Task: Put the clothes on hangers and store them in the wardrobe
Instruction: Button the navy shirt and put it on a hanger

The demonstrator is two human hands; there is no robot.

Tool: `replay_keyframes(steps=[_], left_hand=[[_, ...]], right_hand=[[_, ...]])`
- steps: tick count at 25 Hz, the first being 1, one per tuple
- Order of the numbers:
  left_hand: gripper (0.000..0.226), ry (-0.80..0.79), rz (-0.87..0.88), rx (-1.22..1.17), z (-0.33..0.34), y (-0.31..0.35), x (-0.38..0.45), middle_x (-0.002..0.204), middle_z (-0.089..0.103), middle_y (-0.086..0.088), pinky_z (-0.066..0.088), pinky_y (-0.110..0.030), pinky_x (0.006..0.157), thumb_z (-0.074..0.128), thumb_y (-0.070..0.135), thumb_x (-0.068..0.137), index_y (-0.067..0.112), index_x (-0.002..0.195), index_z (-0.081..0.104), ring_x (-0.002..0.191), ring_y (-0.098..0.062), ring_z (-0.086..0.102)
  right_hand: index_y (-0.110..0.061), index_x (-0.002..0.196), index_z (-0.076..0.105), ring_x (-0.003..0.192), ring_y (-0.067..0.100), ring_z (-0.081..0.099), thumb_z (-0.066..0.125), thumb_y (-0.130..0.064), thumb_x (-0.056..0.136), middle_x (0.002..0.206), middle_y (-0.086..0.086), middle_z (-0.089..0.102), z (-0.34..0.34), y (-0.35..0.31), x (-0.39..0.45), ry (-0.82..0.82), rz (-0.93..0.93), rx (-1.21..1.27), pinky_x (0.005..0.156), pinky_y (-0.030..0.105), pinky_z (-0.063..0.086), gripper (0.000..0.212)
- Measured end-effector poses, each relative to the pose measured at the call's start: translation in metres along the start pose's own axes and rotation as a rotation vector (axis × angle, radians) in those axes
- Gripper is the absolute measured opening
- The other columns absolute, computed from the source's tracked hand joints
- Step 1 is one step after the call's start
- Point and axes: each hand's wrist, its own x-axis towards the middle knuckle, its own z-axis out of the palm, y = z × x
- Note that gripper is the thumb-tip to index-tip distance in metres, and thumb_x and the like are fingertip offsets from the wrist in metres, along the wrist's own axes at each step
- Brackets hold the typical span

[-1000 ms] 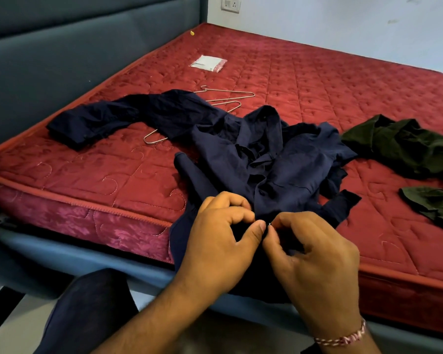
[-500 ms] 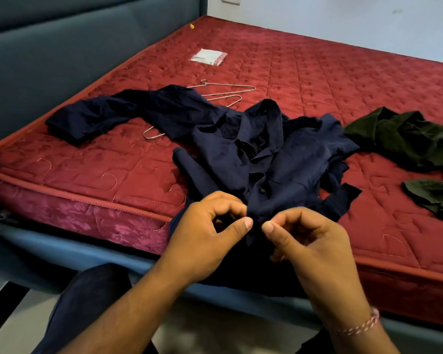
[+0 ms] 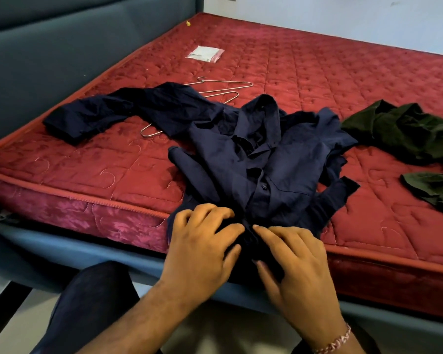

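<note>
A navy shirt (image 3: 264, 159) lies crumpled on the red mattress (image 3: 317, 80), one sleeve stretched left and its hem hanging over the near edge. My left hand (image 3: 202, 246) and my right hand (image 3: 294, 261) meet at the shirt's lower front. Both pinch the fabric there between thumb and fingers. Two metal wire hangers (image 3: 225, 85) lie behind the shirt, partly under its sleeve. A dark green garment (image 3: 407, 129) lies to the right, with a smaller green piece (image 3: 435, 187) in front of it.
A small white packet (image 3: 205, 53) lies farther back on the mattress. The grey-blue padded headboard (image 3: 62, 47) stands along the left, and the blue bed frame (image 3: 87, 251) runs below the mattress edge. My dark-trousered knee (image 3: 87, 302) is at the bottom left.
Both hands have let go of the spot they pinched and moved a little down the shirt front, taking hold lower near the hem. The shirt has barely shifted.
</note>
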Motion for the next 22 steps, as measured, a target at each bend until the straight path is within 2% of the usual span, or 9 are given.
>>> replay_keyframes(steps=[3, 6, 9, 11, 14, 16, 18, 20, 22], left_hand=[[0.015, 0.210, -0.022, -0.236, -0.017, 0.002, 0.010, 0.107, 0.068, 0.015, 0.043, -0.044, 0.086, 0.065, 0.026, 0.090, 0.025, 0.101, 0.074, 0.105, -0.015, 0.063], [0.011, 0.308, -0.098, -0.481, -0.045, -0.002, 0.032, 0.100, 0.069, 0.012, 0.050, -0.034, 0.082, 0.065, 0.015, 0.095, 0.015, 0.102, 0.073, 0.097, -0.010, 0.066], [0.009, 0.316, -0.129, -0.559, -0.062, 0.007, 0.045, 0.097, 0.070, 0.012, 0.049, -0.019, 0.080, 0.065, 0.014, 0.096, 0.013, 0.101, 0.072, 0.094, -0.010, 0.068], [0.011, 0.301, -0.146, -0.611, -0.066, 0.009, 0.049, 0.092, 0.069, 0.012, 0.049, -0.018, 0.076, 0.060, 0.018, 0.099, 0.018, 0.102, 0.071, 0.090, -0.009, 0.067], [0.011, 0.270, -0.210, -0.670, -0.079, -0.011, 0.069, 0.083, 0.066, 0.007, 0.047, -0.018, 0.066, 0.056, 0.026, 0.100, 0.024, 0.097, 0.067, 0.073, -0.006, 0.059], [0.010, 0.121, -0.200, -0.710, -0.100, -0.031, 0.097, 0.075, 0.067, 0.009, 0.044, -0.015, 0.062, 0.065, 0.028, 0.096, 0.021, 0.091, 0.069, 0.065, -0.002, 0.055], [0.013, -0.161, -0.138, -0.783, -0.125, -0.056, 0.132, 0.074, 0.069, 0.006, 0.045, -0.013, 0.064, 0.078, 0.026, 0.089, 0.015, 0.087, 0.073, 0.068, -0.002, 0.058], [0.016, -0.530, -0.073, -0.803, -0.148, -0.080, 0.172, 0.079, 0.072, -0.001, 0.048, -0.016, 0.066, 0.078, 0.018, 0.082, 0.007, 0.091, 0.074, 0.073, -0.008, 0.062], [0.011, -0.814, -0.018, -0.686, -0.153, -0.100, 0.221, 0.085, 0.073, -0.004, 0.051, -0.020, 0.070, 0.076, 0.011, 0.087, 0.004, 0.095, 0.074, 0.078, -0.012, 0.064]], right_hand=[[-0.030, 0.100, 0.072, 0.095, 0.007, 0.066, 0.069, -0.023, 0.088, 0.100, -0.019, 0.069, -0.017, 0.006, 0.005, 0.138, 0.122, 0.288, 0.078, 0.039, 0.053, 0.014], [-0.031, 0.098, 0.068, 0.096, 0.010, 0.069, 0.070, -0.031, 0.090, 0.100, -0.013, 0.071, -0.048, 0.004, 0.018, 0.032, 0.126, 0.543, 0.080, 0.032, 0.053, 0.008], [-0.034, 0.112, 0.065, 0.106, 0.003, 0.064, 0.075, -0.058, 0.079, 0.112, -0.022, 0.066, -0.047, -0.021, 0.029, -0.023, 0.066, 0.434, 0.088, 0.024, 0.050, 0.042], [-0.033, 0.106, 0.068, 0.096, 0.000, 0.064, 0.073, -0.053, 0.083, 0.103, -0.023, 0.066, -0.035, -0.026, 0.036, 0.086, 0.038, 0.344, 0.081, 0.029, 0.053, 0.030], [-0.026, 0.090, 0.077, 0.077, -0.002, 0.067, 0.077, -0.037, 0.090, 0.084, -0.013, 0.074, -0.053, -0.008, 0.058, 0.062, 0.126, 0.654, 0.070, 0.021, 0.053, 0.011], [-0.020, 0.081, 0.080, 0.070, 0.002, 0.067, 0.079, -0.024, 0.082, 0.077, -0.005, 0.076, -0.091, 0.010, 0.082, -0.062, 0.173, 0.862, 0.064, 0.017, 0.051, 0.005], [-0.013, 0.077, 0.080, 0.067, 0.006, 0.067, 0.077, -0.020, 0.076, 0.074, 0.002, 0.075, -0.125, 0.032, 0.111, -0.163, 0.158, 0.918, 0.061, 0.017, 0.052, 0.008], [-0.007, 0.087, 0.080, 0.078, 0.014, 0.070, 0.074, -0.019, 0.082, 0.086, 0.012, 0.078, -0.152, 0.053, 0.149, -0.363, 0.134, 0.852, 0.070, 0.024, 0.057, 0.015], [-0.005, 0.090, 0.080, 0.082, 0.017, 0.071, 0.074, -0.016, 0.089, 0.089, 0.014, 0.078, -0.168, 0.072, 0.198, -0.561, 0.153, 0.614, 0.075, 0.031, 0.057, 0.013]])
